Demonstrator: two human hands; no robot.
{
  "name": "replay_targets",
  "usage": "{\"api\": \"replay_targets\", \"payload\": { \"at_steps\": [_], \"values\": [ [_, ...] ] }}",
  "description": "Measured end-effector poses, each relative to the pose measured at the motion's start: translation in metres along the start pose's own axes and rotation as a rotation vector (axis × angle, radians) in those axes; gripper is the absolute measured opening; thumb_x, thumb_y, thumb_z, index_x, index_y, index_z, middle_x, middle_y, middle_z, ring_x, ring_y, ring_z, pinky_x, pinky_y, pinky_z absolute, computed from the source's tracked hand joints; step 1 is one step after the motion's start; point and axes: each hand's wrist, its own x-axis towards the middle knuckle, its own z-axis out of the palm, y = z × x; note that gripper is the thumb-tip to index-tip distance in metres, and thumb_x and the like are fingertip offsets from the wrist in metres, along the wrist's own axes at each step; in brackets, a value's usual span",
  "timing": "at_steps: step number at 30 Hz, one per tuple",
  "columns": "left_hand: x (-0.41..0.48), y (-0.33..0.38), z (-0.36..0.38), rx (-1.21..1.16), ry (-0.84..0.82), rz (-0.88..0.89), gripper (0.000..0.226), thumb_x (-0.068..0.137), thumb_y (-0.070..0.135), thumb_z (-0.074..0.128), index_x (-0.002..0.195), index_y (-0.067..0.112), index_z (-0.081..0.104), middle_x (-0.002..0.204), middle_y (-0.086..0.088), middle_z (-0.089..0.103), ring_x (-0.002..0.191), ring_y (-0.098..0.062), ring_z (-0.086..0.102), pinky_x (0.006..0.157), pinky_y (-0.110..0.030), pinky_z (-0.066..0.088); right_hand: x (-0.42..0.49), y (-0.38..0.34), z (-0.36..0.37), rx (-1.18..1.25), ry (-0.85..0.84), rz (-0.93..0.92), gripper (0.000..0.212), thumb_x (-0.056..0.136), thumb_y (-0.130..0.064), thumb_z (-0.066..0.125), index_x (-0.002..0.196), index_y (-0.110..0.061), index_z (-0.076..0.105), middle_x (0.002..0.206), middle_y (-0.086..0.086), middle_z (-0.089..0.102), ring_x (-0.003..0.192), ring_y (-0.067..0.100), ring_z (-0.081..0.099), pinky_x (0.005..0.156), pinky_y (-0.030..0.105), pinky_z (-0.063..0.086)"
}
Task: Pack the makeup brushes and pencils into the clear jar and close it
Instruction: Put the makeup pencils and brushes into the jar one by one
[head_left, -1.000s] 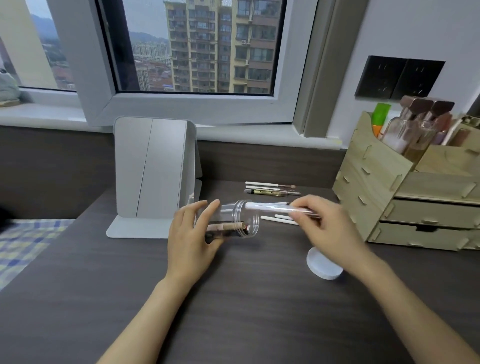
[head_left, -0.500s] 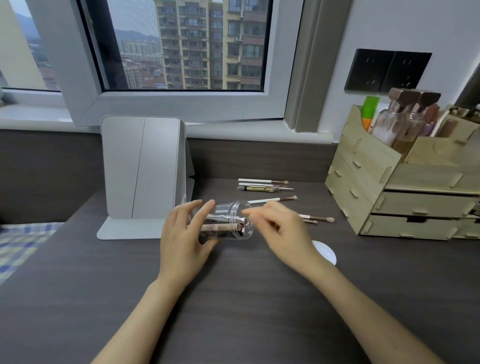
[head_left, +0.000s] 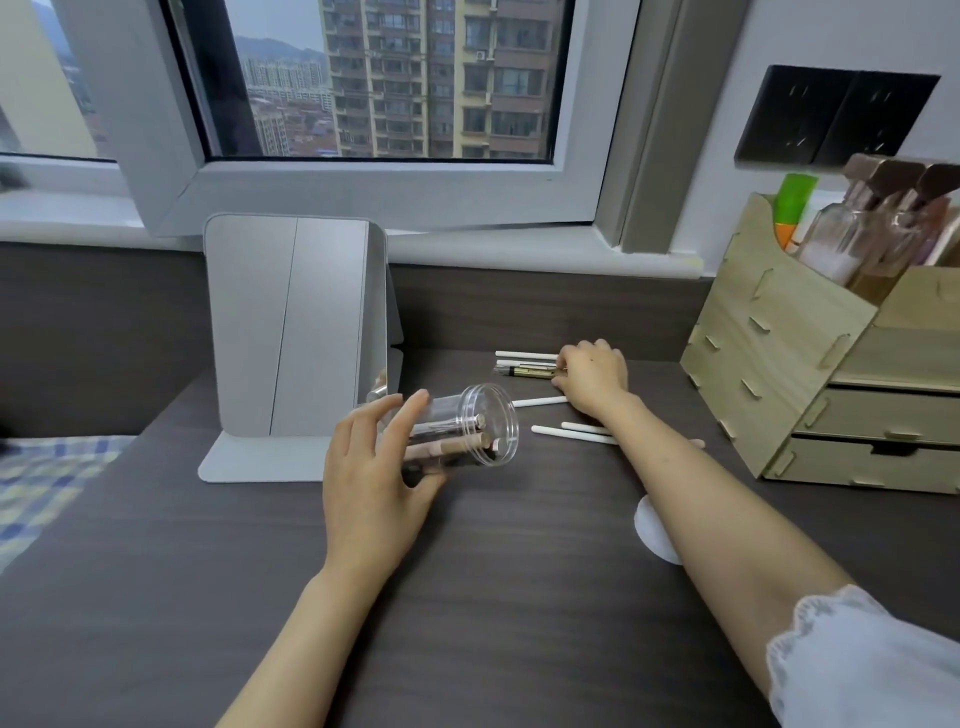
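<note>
My left hand (head_left: 374, 467) grips the clear jar (head_left: 470, 410), tilted on its side just above the dark desk with its mouth facing right. Several brushes and pencils lie inside it. My right hand (head_left: 595, 376) is stretched to the back of the desk, thumb and fingers pinched on the end of a dark pencil (head_left: 524, 370) that lies flat. A white-handled brush (head_left: 524, 354) lies just behind the pencil. Another white brush (head_left: 537, 401) lies nearer, and two more white brushes (head_left: 571, 435) pass under my right forearm. The white jar lid (head_left: 652, 525) sits partly hidden by that forearm.
A grey folding mirror stand (head_left: 291, 332) rises just behind the jar on the left. A wooden drawer organizer (head_left: 779, 364) with bottles fills the right side. The window sill runs along the back. A checked blanket (head_left: 41, 478) lies beyond the desk's left edge.
My right hand put a white brush into the jar, then let go and reached back to the dark pencil. My left hand kept hold of the jar.
</note>
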Motion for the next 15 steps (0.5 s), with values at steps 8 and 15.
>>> {"api": "replay_targets", "payload": {
  "at_steps": [8,15],
  "values": [
    [0.001,0.000,0.000,-0.002,0.008,-0.003,0.073,0.061,0.019,0.079,0.126,0.024,0.047,0.117,-0.011,0.059,0.108,-0.023,0.046,0.090,-0.030,0.037,-0.016,-0.003,-0.022,0.111,0.131,-0.058,0.020,0.091,-0.027,0.050,0.095,-0.016,0.066,0.102,0.008,0.069,0.100,0.031,0.054,0.084,0.040,0.039],
    [0.000,0.000,-0.002,-0.022,0.022,-0.037,0.071,0.061,0.022,0.074,0.127,0.026,0.046,0.118,-0.011,0.058,0.109,-0.022,0.045,0.090,-0.032,0.039,-0.124,0.012,-0.101,0.669,0.197,-0.162,0.005,0.088,-0.022,0.056,0.090,-0.020,0.059,0.078,-0.007,0.062,0.073,0.012,0.056,0.069,0.032,0.045]
  ]
}}
